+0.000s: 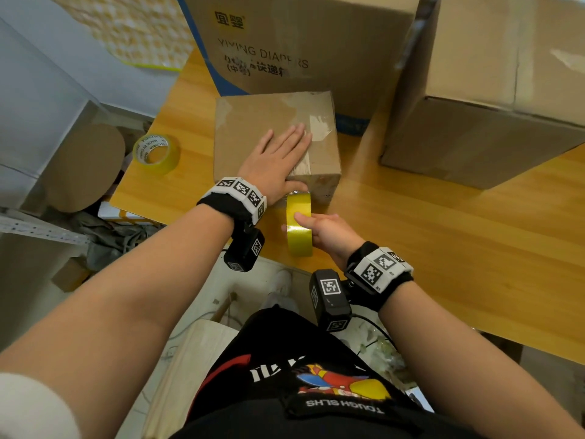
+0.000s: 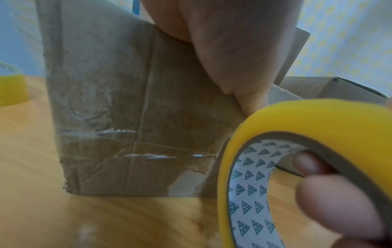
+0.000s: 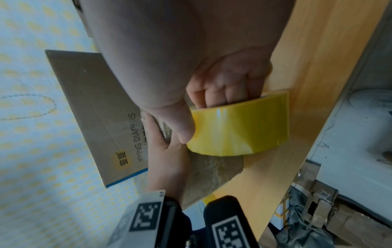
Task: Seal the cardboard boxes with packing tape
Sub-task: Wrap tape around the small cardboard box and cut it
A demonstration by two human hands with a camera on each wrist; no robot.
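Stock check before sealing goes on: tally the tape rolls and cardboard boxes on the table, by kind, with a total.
Tape rolls: 2 (held roll gripped by the right hand; spare roll lying flat)
Cardboard boxes: 3 (small box under the left hand; diaper box; large plain box)
Total: 5

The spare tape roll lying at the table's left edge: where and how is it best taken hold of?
The spare roll lies flat on the table, core hole facing up. Probably best taken from above: fingers into the hole, thumb on the outer band, much as the right hand grips its roll.
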